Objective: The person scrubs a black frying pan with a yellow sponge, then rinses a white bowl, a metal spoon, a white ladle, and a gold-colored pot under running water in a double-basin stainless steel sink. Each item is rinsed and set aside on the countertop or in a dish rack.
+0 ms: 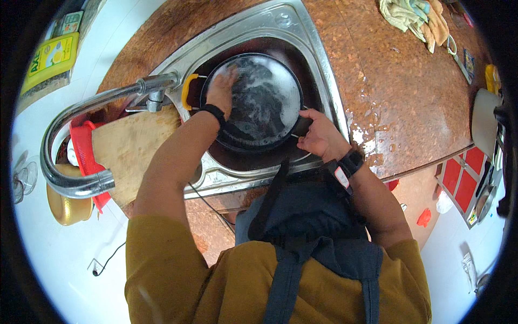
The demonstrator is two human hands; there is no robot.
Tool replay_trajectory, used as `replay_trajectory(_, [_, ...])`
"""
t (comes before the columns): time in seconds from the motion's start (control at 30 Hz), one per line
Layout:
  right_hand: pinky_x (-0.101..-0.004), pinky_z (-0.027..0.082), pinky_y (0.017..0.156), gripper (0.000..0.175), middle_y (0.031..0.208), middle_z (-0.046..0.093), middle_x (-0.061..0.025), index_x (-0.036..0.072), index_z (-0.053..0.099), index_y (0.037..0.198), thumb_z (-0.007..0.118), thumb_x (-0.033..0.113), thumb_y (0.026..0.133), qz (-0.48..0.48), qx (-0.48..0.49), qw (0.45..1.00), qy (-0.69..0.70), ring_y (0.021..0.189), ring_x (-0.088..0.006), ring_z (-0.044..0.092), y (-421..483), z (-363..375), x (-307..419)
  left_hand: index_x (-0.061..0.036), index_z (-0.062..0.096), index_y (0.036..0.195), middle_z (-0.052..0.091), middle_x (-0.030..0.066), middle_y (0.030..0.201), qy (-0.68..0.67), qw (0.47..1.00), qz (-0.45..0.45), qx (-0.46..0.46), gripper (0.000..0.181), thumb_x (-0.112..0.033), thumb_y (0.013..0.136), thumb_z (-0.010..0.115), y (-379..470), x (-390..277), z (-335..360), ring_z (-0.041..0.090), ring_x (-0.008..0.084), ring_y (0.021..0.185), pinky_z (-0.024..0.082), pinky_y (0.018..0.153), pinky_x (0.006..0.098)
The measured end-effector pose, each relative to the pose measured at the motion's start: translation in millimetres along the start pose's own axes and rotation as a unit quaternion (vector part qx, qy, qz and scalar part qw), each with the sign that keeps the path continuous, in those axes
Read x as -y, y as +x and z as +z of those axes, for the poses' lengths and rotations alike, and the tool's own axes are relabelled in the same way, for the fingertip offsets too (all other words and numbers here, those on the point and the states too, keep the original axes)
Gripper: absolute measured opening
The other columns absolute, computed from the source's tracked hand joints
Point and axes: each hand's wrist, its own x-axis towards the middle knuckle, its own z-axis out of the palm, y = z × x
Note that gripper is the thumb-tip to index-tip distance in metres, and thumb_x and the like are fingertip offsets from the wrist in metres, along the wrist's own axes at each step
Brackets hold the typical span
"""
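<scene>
A dark round pan [263, 143] with soapy, foamy water in it sits in the basin of a stainless steel sink [323, 69]. My left hand [221, 87] is at the pan's left inner side, its fingertips in or just above the suds; whether it grips anything there is hidden. A yellow-covered loop handle [186, 91] sticks out at the pan's left. With my right hand [319, 133] I hold the opposite handle at the pan's right edge. Both wrists wear black bands.
A chrome faucet [60, 109] arches over a wooden cutting board [129, 150] on the left. Beside it are a red mesh basket [83, 146] and a golden pot [66, 206]. Water drops wet the brown stone counter [404, 101]; cloths [417, 18] lie at its back right.
</scene>
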Motion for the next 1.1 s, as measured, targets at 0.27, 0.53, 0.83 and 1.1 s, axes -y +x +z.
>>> replay_trajectory(0.27, [-0.0367, 0.039, 0.072, 0.035, 0.102, 0.056, -0.0088, 0.009, 0.052, 0.109, 0.058, 0.031, 0.083, -0.018, -0.005, 0.999, 0.03, 0.081, -0.0239, 0.052, -12, 4, -6, -0.0091, 0.043, 0.134, 0.037, 0.0186, 0.14, -0.336, 0.885, 0.176, 0.269, 0.047, -0.03, 0.093, 0.034, -56, -57, -15, 0.029, 0.0367, 0.132, 0.021, 0.104, 0.0515])
replay_trajectory(0.53, [-0.0299, 0.035, 0.075, 0.023, 0.092, 0.052, -0.0023, 0.012, 0.056, 0.098, 0.061, 0.028, 0.082, -0.094, 0.033, 0.995, 0.014, 0.08, -0.0167, 0.044, -19, -8, -35, 0.0032, 0.046, 0.118, 0.049, 0.023, 0.116, -0.62, 0.748, 0.212, -0.109, 0.037, -0.01, 0.084, 0.048, 0, -147, -50, 0.044, 0.039, 0.113, 0.038, 0.096, 0.0424])
replay_trajectory(0.83, [-0.0274, 0.033, 0.077, 0.017, 0.088, 0.049, 0.0022, 0.014, 0.054, 0.089, 0.063, 0.026, 0.082, -0.124, 0.032, 0.991, -0.038, 0.082, -0.012, 0.041, -36, 5, -35, 0.0063, 0.032, 0.134, 0.027, 0.0241, 0.141, -0.482, 0.815, -0.017, -0.32, 0.057, -0.005, 0.08, 0.049, 32, -86, -100, 0.035, 0.0428, 0.125, 0.036, 0.102, 0.0441])
replay_trajectory(1.1, [-0.0361, 0.035, 0.1, 0.07, 0.125, 0.049, -0.0188, -0.01, 0.03, 0.131, 0.062, 0.024, 0.079, -0.281, -0.077, 0.93, -0.224, 0.118, -0.0268, 0.044, -17, 31, -14, -0.0042, 0.037, 0.138, 0.028, 0.0101, 0.146, -0.07, 0.97, -0.103, -0.208, 0.054, -0.014, 0.085, 0.045, 16, -3, -45, 0.037, 0.0254, 0.121, 0.033, 0.094, 0.0396])
